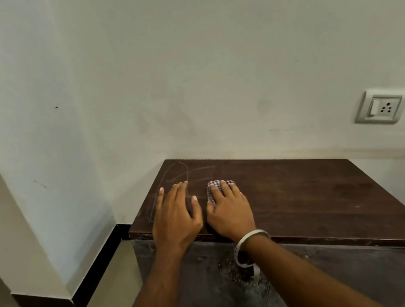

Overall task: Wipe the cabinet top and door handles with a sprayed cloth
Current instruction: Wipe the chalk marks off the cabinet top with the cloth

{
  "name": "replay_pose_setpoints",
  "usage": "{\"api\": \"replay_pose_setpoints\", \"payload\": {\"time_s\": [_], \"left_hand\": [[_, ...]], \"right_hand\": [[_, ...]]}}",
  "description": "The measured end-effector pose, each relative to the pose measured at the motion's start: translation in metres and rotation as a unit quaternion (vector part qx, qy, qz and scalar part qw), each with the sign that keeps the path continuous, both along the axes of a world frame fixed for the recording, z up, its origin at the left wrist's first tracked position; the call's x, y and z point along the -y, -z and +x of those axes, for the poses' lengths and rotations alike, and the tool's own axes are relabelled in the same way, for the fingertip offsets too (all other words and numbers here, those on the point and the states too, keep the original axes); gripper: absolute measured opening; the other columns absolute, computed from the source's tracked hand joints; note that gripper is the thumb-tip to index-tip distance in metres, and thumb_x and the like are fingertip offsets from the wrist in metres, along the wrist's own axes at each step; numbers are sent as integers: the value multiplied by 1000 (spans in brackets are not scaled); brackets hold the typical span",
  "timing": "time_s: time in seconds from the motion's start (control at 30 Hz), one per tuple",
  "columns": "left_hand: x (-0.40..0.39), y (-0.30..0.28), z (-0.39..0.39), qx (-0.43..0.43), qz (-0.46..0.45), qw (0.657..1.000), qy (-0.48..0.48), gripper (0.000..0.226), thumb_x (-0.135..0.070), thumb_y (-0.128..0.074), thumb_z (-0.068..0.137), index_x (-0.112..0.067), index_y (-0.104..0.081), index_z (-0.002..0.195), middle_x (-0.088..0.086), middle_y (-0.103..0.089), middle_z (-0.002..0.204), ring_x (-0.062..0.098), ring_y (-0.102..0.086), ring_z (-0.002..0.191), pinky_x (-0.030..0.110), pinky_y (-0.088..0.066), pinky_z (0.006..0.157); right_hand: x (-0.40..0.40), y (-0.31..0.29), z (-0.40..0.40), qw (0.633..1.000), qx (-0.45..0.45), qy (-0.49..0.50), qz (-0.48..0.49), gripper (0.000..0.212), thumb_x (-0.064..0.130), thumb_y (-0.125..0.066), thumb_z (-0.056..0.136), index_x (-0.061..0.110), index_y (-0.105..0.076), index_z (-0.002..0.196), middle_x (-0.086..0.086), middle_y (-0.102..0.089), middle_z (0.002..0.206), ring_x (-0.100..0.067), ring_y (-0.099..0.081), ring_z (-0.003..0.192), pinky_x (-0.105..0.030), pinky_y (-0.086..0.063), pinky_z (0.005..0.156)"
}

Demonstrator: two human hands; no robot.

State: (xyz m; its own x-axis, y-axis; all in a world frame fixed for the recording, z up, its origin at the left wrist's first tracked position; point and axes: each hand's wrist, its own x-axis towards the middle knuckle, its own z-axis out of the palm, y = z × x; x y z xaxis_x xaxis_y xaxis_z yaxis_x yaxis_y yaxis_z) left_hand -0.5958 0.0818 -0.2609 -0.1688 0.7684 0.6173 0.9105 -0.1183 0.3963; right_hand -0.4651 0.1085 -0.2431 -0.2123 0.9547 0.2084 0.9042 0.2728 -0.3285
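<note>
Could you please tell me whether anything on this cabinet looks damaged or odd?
Yes: curved pale scratch marks cross the dark brown wooden cabinet top at its far-left corner, and the grey cabinet front is scuffed and blotchy.

Both hands flat, fingers straight — L (177, 216) beside R (229, 209), arms extended.

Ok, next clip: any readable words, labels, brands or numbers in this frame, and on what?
None can be read.
Wall socket: no visible lettering.
Cabinet top: only curved smear marks, no writing.
Checked cloth under the right hand: pattern only, no label.
</note>
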Motion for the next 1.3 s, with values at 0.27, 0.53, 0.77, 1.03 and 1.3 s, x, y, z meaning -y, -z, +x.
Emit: {"api": "replay_pose_setpoints", "payload": {"time_s": [0.27, 0.53, 0.77, 1.03, 1.3], "left_hand": [[-2, 1, -7, 1, 2, 1000, 20, 52, -37, -35, 92, -13, -48, 136, 3, -54, 137, 15, -43, 131, 33, -14, 120], [-6, 2, -15, -5, 4, 1000, 22, 52, -37, -33, 92, -13, -48, 136, 1, -54, 138, 12, -45, 129, 35, -15, 120], [-5, 4, -32, 6, -12, 1000, -3, 52, -37, -35, 91, -14, -47, 136, 4, -53, 139, 15, -44, 131, 35, -14, 121], [-6, 5, -42, 16, -17, 1000, 6, 52, -39, -34, 92, -15, -46, 137, 2, -51, 141, 14, -43, 132, 35, -15, 121], [-11, 7, -42, 11, -20, 1000, -4, 50, -39, -36, 93, -18, -47, 136, 1, -52, 140, 13, -43, 132, 35, -14, 121]], "right_hand": [[2, -2, 47, 999, 13, 39, -12, 59, 40, -31, 99, 23, -21, 154, -6, -16, 162, -23, -10, 150, -40, -11, 123], [18, -4, 31, 998, 6, 62, -9, 59, 39, -32, 98, 22, -22, 154, -6, -16, 162, -26, -8, 150, -41, -10, 123], [40, 1, -22, 999, -15, -24, 16, 57, 38, -31, 100, 22, -21, 154, -6, -16, 162, -23, -7, 151, -40, -11, 123], [40, -2, 25, 999, 2, 33, -7, 58, 40, -29, 101, 23, -19, 155, -6, -14, 163, -24, -7, 151, -40, -11, 123], [34, -5, -17, 1000, 0, 23, -12, 56, 36, -29, 101, 22, -20, 154, -7, -12, 163, -26, -4, 151, -42, -9, 123]]}}
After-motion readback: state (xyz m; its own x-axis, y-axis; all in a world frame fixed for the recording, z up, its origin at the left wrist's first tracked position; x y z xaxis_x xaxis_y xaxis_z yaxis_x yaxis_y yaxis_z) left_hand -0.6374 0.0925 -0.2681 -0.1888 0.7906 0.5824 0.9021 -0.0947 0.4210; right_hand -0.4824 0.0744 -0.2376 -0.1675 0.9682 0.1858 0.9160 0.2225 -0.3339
